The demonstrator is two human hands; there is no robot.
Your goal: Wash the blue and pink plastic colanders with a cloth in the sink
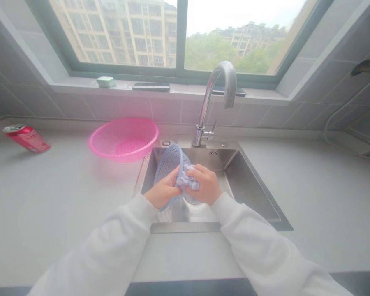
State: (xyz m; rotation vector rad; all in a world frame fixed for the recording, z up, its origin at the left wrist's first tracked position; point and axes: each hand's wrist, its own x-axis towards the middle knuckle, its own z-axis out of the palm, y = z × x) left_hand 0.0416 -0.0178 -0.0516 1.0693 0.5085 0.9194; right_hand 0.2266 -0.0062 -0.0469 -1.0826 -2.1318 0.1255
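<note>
There are two hands, one cloth, two baskets by the left edge of one sink and the back edge of one counter, one can near the counter's back-left corner, one faucet, and one block and two slabs on the sill.

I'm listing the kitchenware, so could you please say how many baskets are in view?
2: the pink basket on the counter left of the sink, and the blue basket held in the left hand.

Left hand and right hand close together, forearms angled inward, right fingers bent
</note>
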